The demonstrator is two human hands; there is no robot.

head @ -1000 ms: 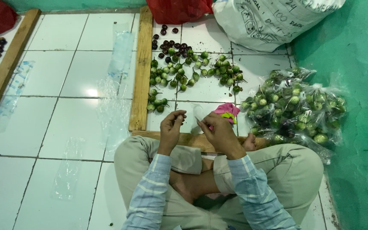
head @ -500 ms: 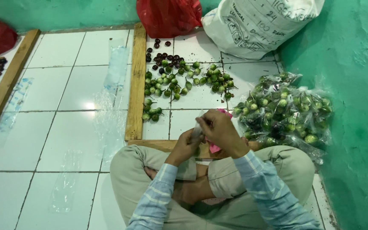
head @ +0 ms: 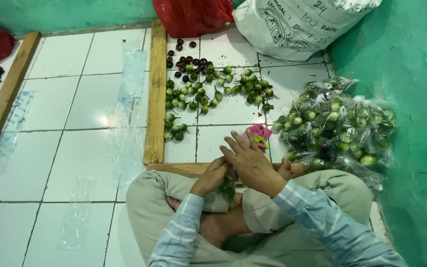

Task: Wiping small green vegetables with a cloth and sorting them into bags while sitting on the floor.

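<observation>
Clear plastic bag (head: 227,187) of small green eggplants sits in the lap, left hand (head: 213,174) closed on it and right hand (head: 250,160), fingers loosely extended, over its mouth: apparently the closing step, needing a tight twist, loose eggplants (head: 208,91) beyond the fingertips.

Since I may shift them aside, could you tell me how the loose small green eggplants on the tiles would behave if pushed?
The small green eggplants look round, so they would probably roll and scatter on the glossy white tiles. The wooden frame beside them would likely stop strays.
</observation>
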